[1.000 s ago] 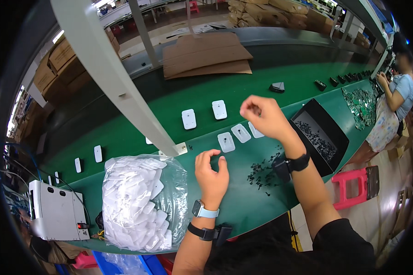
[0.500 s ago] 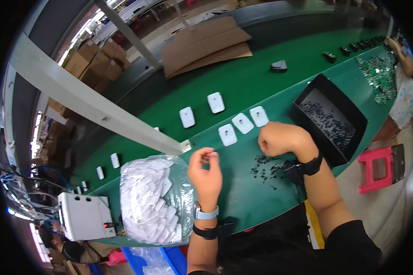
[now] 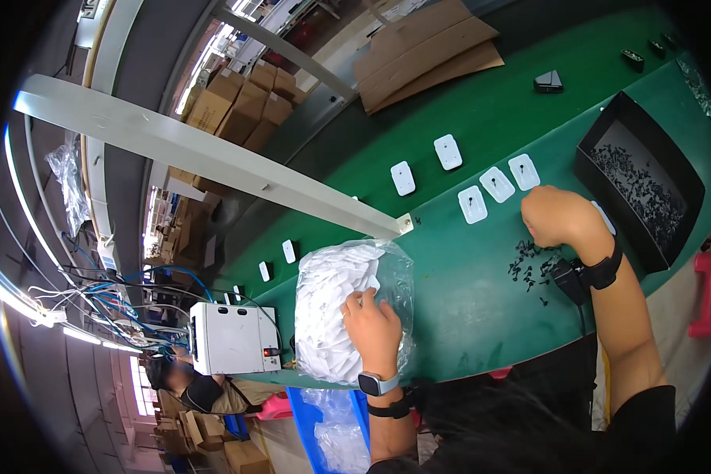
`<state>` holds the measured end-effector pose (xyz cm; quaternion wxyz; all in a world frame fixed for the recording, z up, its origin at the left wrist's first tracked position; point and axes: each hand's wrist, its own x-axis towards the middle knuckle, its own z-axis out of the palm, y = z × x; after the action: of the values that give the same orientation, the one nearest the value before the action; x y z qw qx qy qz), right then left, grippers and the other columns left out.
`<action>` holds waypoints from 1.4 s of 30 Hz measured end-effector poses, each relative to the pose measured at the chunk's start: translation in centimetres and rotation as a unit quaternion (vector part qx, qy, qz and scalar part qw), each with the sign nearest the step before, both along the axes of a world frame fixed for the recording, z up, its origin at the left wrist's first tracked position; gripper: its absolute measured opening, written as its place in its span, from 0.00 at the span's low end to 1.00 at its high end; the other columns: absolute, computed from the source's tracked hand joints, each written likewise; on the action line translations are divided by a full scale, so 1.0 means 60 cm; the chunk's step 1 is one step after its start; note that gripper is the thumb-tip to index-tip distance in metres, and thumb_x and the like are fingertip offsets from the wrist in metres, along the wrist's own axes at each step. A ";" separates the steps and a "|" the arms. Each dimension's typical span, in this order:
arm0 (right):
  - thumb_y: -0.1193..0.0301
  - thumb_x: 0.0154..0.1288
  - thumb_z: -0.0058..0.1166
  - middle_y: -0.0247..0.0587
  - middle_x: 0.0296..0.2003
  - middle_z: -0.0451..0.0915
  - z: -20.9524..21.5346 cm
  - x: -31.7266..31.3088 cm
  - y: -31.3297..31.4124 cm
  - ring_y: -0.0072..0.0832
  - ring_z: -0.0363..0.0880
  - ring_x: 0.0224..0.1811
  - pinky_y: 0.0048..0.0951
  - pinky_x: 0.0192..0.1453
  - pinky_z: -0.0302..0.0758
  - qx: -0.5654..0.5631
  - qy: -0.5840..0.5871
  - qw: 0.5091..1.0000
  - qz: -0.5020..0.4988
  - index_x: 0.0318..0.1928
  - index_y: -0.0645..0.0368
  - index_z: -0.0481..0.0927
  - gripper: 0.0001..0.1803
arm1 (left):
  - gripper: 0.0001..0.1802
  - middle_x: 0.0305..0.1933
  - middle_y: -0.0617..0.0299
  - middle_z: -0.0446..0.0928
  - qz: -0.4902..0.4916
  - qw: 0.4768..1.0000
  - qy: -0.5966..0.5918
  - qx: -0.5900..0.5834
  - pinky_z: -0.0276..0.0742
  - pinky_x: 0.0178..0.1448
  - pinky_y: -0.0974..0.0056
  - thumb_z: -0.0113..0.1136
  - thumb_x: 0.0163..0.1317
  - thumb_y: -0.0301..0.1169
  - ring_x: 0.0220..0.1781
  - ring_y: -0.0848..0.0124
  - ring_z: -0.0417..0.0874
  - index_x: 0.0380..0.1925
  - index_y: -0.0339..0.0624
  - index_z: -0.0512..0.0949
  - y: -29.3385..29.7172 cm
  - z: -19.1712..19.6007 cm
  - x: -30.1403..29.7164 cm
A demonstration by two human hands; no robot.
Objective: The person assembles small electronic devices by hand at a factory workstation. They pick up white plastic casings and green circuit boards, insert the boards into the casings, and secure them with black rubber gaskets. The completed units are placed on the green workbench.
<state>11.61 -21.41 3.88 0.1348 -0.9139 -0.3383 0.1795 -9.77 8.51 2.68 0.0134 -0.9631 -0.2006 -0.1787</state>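
My left hand (image 3: 371, 330) reaches over a clear plastic bag (image 3: 403, 276) full of white plastic covers (image 3: 324, 316). Its fingers are bent but apart, the tips touching the top covers. My right hand (image 3: 557, 220) is closed with the fingers curled under, so whatever it pinches is hidden. It hovers beside a loose heap of small black parts (image 3: 529, 267). Just beyond it, three white covers lie in a row, the nearest cover (image 3: 524, 172) almost touching my knuckles; each has a small dark piece in it. Part of another white piece (image 3: 604, 217) shows past my right wrist.
An open black box (image 3: 640, 189) of small black parts stands at the right. More white housings (image 3: 403, 178) lie on the green belt beyond, near a dark device (image 3: 548, 81). A metal post (image 3: 213, 162) slants in from the left. A white machine (image 3: 233, 336) stands left of the bag.
The view has swung left, so the scene sits further right. My left hand has gone from beside the bag onto the covers in it. My right hand stays closed by the black parts.
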 end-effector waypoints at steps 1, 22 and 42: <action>0.81 0.39 0.61 0.56 0.27 0.83 -0.001 0.001 0.001 0.52 0.85 0.33 0.45 0.34 0.81 -0.006 0.002 1.000 0.002 0.23 0.66 0.82 0.04 | 0.15 0.57 0.41 0.75 -0.005 1.000 0.014 0.021 0.71 0.61 0.45 0.63 0.58 0.28 0.60 0.42 0.74 0.45 0.37 0.82 0.005 -0.001 0.000; 0.77 0.41 0.62 0.49 0.23 0.82 0.005 0.005 0.008 0.48 0.82 0.29 0.42 0.33 0.78 0.098 0.010 0.995 0.007 0.21 0.61 0.80 0.04 | 0.29 0.76 0.54 0.65 -0.017 0.974 0.165 0.153 0.55 0.70 0.29 0.62 0.61 0.37 0.77 0.43 0.60 0.60 0.33 0.76 0.026 -0.024 0.086; 0.76 0.58 0.65 0.35 0.24 0.83 0.017 -0.010 0.061 0.16 0.79 0.26 0.21 0.34 0.78 0.490 0.178 0.853 0.029 0.32 0.66 0.85 0.05 | 0.18 0.54 0.54 0.77 -0.199 0.556 -0.232 -0.773 0.81 0.62 0.56 0.57 0.67 0.15 0.57 0.62 0.82 0.56 0.33 0.72 -0.113 0.019 0.171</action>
<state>11.03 -17.75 4.87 0.6176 -0.6719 -0.3786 0.1542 0.51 1.72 3.81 -0.8190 -0.5445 -0.0610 -0.1706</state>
